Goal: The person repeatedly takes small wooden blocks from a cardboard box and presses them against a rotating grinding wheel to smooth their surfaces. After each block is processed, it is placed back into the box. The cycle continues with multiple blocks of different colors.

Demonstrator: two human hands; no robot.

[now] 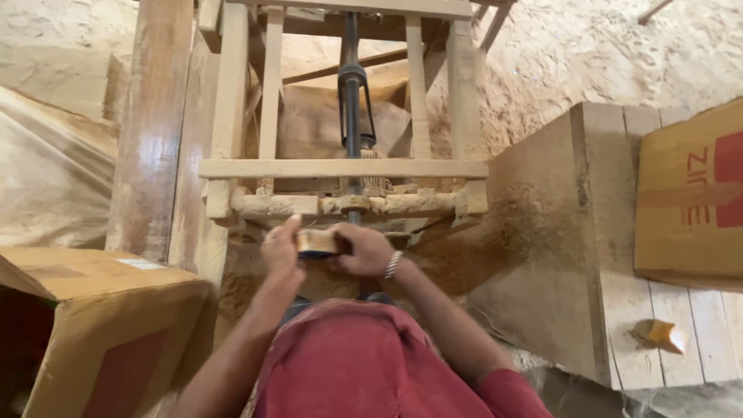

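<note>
Wood frame: pale, dusty wood is making up the big frame (340, 166) that is standing at the far side, just past the hands.
Sand floor: light sand (619, 46) is lying all around, far and to the right.
Wooden box: a big plank box (619, 232) is sitting on the right, with a flat brown cardboard sheet (689, 193) lying on top of it.
Cardboard box: a brown cardboard box (101, 325) is sitting near, on the left.
Metal rod: a dark rod (352, 101) is running straight down the middle of the frame toward the hands.
Left hand: the left hand (280, 249) is closing around the left end of the small block.
Right hand: the right hand (365, 249) is closing around the right end; a shiny bracelet (392, 264) is sitting on that wrist.
Small block: a little tan wooden block (317, 242) is being held between both hands, near the frame's low bar. Its long side is running left to right. Both hands are equally close, each touching it.
Spare piece: a small yellow-brown piece (660, 335) is lying near on the box, well apart to the right.
</note>
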